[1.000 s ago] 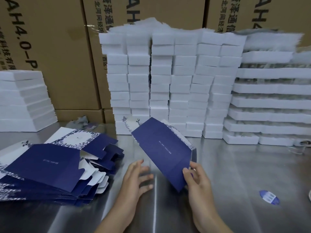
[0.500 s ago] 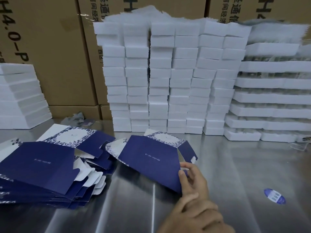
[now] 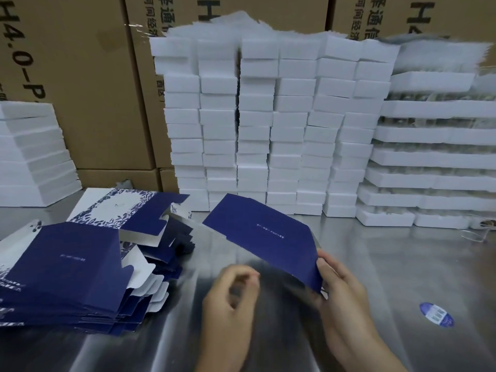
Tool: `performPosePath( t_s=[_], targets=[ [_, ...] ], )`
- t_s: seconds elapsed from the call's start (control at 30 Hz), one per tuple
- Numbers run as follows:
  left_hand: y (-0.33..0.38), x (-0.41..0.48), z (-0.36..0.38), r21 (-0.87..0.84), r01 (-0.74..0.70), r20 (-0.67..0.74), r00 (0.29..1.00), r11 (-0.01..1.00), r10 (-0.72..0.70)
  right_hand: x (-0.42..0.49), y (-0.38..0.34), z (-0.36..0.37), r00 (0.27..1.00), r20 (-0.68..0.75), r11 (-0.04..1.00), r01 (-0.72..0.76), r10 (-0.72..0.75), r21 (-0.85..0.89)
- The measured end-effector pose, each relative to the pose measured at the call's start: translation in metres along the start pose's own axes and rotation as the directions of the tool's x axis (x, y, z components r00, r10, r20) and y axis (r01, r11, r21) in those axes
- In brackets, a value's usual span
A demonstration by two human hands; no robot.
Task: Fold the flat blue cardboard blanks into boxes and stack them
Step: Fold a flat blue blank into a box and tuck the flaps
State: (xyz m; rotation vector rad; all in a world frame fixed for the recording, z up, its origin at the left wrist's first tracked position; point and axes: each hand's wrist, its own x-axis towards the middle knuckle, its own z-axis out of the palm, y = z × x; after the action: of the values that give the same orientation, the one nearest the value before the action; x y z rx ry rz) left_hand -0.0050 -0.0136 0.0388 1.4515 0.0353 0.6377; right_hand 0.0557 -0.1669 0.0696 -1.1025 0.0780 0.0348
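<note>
The right hand (image 3: pixel 341 280) pinches the near right corner of a blue blank (image 3: pixel 263 237), thumb on the printed face and fingers curled behind, so that the sheet hangs tilted above the steel table (image 3: pixel 402 264) with its far left corner highest and its long lower edge slanting down toward the grip. The left hand (image 3: pixel 230 294) sits just beside and below that lower edge, fingers curled inward; it is blurred, and whether it touches the sheet or a flap I cannot tell. Left of the hands lies the pile of flat blanks (image 3: pixel 67 264), fanned out, its ragged flap edges pointing toward the held sheet and near its far corner, with a strip of bare steel between the pile's near corner and the left wrist. Behind the sheet, a wall of white foam blocks (image 3: pixel 268 124) stands on the table, its base row near the sheet's top edge. To the right, bare metal runs from the right hand to an oval sticker (image 3: pixel 436 314), well apart from the fingers, and back to the long white trays (image 3: pixel 429 154)
</note>
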Motion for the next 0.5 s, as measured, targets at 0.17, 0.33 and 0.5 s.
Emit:
performPosePath(
  t_s=[0.17, 0.33, 0.5],
  targets=[
    [-0.006, 0.024, -0.016, -0.301, 0.375, 0.097, 0.927, 0.877, -0.363, -0.009, -0.021, -0.022, 0.995, 0.097, 0.989, 0.008, 0.006, -0.147],
    [-0.001, 0.025, -0.014, -0.463, 0.579, 0.237, 0.81, 0.671, -0.536, -0.007, -0.06, -0.047, 0.982, 0.048, 0.933, 0.186, -0.18, -0.309],
    [0.003, 0.023, -0.013, -0.531, 0.603, 0.264, 0.786, 0.596, -0.559, -0.01, -0.069, -0.046, 0.961, 0.1, 0.876, 0.275, -0.257, -0.397]
  ],
)
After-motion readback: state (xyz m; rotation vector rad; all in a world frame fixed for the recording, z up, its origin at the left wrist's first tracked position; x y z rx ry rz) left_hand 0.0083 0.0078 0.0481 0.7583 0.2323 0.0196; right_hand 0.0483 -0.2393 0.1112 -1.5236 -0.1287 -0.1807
